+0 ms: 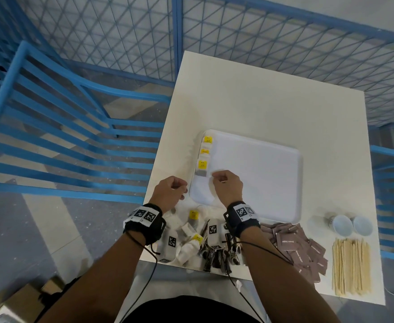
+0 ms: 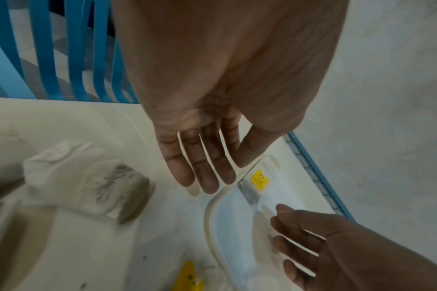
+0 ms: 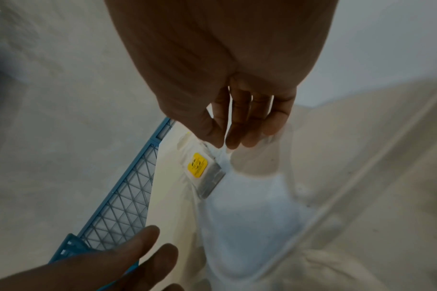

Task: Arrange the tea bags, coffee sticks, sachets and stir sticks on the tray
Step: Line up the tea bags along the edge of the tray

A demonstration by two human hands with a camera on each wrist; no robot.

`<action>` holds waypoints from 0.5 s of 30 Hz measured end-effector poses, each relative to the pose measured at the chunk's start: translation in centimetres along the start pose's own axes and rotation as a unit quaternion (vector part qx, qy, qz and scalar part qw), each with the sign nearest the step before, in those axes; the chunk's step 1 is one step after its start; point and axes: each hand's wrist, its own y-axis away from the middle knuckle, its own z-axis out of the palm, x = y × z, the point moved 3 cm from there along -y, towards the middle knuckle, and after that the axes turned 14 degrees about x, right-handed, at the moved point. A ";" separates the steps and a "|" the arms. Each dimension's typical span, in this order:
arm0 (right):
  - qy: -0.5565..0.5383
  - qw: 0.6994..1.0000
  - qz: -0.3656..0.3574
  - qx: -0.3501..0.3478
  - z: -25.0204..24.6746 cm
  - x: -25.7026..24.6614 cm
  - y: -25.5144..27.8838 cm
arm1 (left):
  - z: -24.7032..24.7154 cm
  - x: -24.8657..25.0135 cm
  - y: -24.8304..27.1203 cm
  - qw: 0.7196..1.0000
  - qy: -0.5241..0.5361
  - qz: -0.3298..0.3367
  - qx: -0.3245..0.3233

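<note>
Three tea bags (image 1: pixel 203 157) line the white tray's (image 1: pixel 294 206) left edge as both hands hover empty, fingers relaxed: left hand (image 1: pixel 171 191) beside the tray, right hand (image 1: pixel 227 186) over it; the next bag should continue the row squarely

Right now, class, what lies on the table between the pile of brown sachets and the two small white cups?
The head view shows the stir sticks to the right of the brown sachets, below the white cups. Directly between sachets and cups is bare table.
</note>
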 end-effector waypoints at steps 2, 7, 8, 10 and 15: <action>-0.004 1.000 -0.014 -0.014 -0.2 0.4 1.3 | 0.1 -0.7 0.5 0.999 -0.025 0.020 0.000; 0.011 0.997 -0.049 -0.060 -0.5 1.5 5.0 | 0.6 -2.7 1.8 0.993 -0.098 0.059 -0.031; 0.024 0.996 -0.055 -0.067 -0.5 1.8 5.7 | 0.8 -3.0 2.0 0.990 -0.118 0.068 -0.038; 0.057 0.993 -0.067 -0.074 -0.7 2.2 7.0 | 1.2 -3.6 2.6 0.983 -0.157 0.081 -0.043; 0.154 0.984 -0.075 -0.046 -0.6 3.2 9.2 | 2.2 -3.9 4.0 0.970 -0.214 0.106 -0.042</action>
